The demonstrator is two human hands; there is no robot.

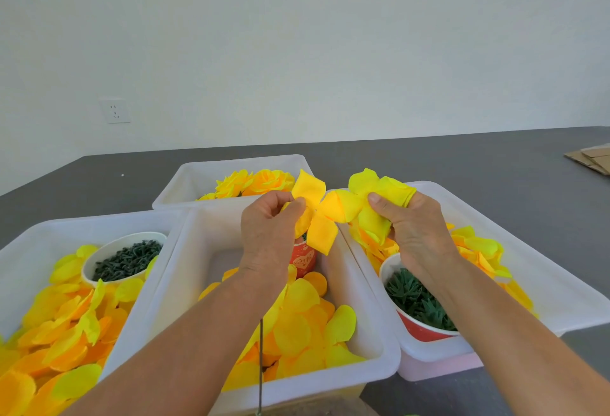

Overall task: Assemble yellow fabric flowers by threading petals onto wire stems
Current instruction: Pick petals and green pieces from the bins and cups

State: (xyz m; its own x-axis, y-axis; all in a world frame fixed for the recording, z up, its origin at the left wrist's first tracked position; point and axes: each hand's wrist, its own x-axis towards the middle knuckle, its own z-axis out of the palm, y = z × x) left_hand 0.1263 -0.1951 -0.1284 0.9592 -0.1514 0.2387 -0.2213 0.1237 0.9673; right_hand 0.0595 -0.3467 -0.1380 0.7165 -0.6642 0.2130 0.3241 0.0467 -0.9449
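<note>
My left hand (269, 232) is raised over the middle bin and pinches a yellow petal piece (313, 214) with several lobes. A thin dark wire stem (260, 363) hangs down below that hand, past my forearm. My right hand (412, 234) grips a bunch of brighter yellow petals (373, 204), which touches the left hand's petal piece. The middle white bin (359, 283) under both hands holds loose yellow petals (297, 326).
A left bin (29, 244) holds orange-yellow petals and a white cup of dark small parts (127, 259). The right bin (541, 270) has petals and a red cup of green calyx pieces (416, 303). Finished yellow flowers (254, 183) lie in the far bin. Cardboard (591, 158) lies far right.
</note>
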